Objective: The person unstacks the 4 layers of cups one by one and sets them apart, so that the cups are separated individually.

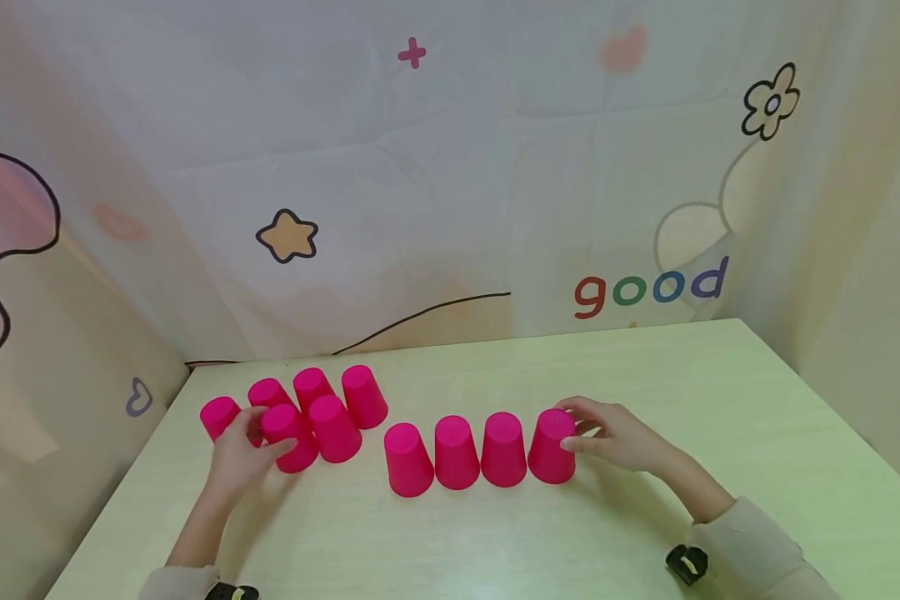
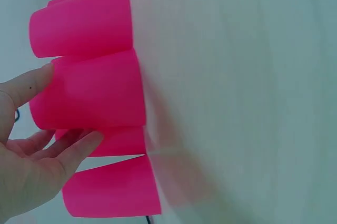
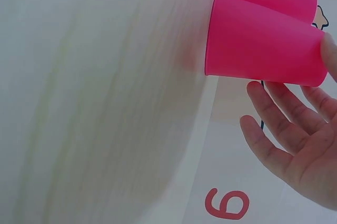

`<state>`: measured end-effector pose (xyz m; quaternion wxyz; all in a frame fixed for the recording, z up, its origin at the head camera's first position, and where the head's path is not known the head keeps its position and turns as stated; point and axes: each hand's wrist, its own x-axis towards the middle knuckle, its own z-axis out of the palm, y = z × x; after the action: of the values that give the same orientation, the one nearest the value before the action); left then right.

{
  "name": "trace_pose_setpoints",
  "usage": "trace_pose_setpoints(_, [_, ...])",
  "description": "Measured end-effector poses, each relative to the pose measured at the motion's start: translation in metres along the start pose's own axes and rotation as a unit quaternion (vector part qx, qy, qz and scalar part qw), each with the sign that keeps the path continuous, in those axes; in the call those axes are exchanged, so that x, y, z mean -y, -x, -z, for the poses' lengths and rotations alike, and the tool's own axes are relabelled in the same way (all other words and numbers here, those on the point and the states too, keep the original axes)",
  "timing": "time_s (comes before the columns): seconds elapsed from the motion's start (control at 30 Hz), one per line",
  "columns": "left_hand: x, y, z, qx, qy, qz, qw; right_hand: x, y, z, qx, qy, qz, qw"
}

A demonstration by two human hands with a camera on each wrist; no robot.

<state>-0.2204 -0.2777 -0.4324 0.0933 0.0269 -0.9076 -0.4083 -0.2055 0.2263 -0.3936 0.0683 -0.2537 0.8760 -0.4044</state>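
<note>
My left hand [image 1: 242, 454] is round a pink cup [image 1: 291, 442] at the front of a cluster on the left. In the left wrist view its thumb lies at the near end of that upside-down cup [image 2: 95, 92], fingers along the other side. At the right end of a front row, my right hand [image 1: 618, 437] has its thumb on the front of another inverted pink cup [image 1: 549, 454] and a finger behind its top. The right wrist view shows this cup [image 3: 263, 45] between thumb and fingers, the lowest finger spread away from it.
The front row continues leftward with upside-down pink cups, from the one beside the right hand's cup [image 1: 503, 454] to the leftmost [image 1: 408, 467]. Several more, such as the rear cup [image 1: 365, 400], stand in the left cluster. A printed curtain [image 1: 450, 208] hangs behind the pale table [image 1: 457, 550].
</note>
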Motion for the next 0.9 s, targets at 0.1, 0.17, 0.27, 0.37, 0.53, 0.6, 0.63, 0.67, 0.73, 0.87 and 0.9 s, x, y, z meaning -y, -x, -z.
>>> trace_pose_setpoints(0.1, [-0.012, 0.004, 0.007, -0.017, -0.008, 0.0, 0.9998, 0.001, 0.0, 0.0, 0.002, -0.001, 0.004, 1.0])
trace_pose_setpoints(0.17, [-0.028, 0.01, 0.014, -0.022, 0.002, 0.0, 0.9998, 0.001, 0.0, 0.0, 0.003, -0.002, 0.004, 1.0])
trace_pose_setpoints(0.27, [-0.05, 0.019, 0.023, -0.028, 0.013, -0.013, 0.9994, 0.002, 0.0, 0.0, 0.003, -0.002, 0.003, 1.0])
trace_pose_setpoints(0.37, [-0.063, 0.025, 0.028, -0.026, 0.013, -0.034, 0.999, 0.001, 0.0, 0.0, 0.003, -0.002, 0.003, 1.0])
trace_pose_setpoints(0.53, [-0.077, 0.032, 0.027, -0.03, 0.016, -0.062, 0.9975, 0.0, 0.0, 0.0, 0.003, -0.005, 0.006, 1.0])
trace_pose_setpoints(0.6, [-0.085, 0.035, 0.025, -0.029, 0.02, -0.071, 0.9968, 0.0, 0.0, 0.0, 0.003, -0.004, 0.006, 1.0])
trace_pose_setpoints(0.63, [-0.089, 0.037, 0.023, -0.028, 0.025, -0.077, 0.9963, 0.001, 0.0, 0.0, 0.003, -0.003, 0.006, 1.0])
trace_pose_setpoints(0.67, [-0.092, 0.038, 0.021, -0.024, 0.029, -0.081, 0.996, 0.001, 0.0, 0.0, 0.002, -0.002, 0.006, 1.0])
trace_pose_setpoints(0.73, [-0.097, 0.04, 0.017, -0.015, 0.034, -0.092, 0.9951, 0.001, 0.0, 0.0, 0.002, -0.001, 0.005, 1.0])
trace_pose_setpoints(0.87, [-0.106, 0.043, 0.006, 0.015, 0.034, -0.122, 0.9918, 0.002, 0.001, 0.0, 0.0, -0.004, 0.003, 1.0])
trace_pose_setpoints(0.9, [-0.108, 0.043, 0.004, 0.026, 0.037, -0.129, 0.9906, 0.002, 0.001, 0.0, 0.0, -0.005, 0.001, 1.0])
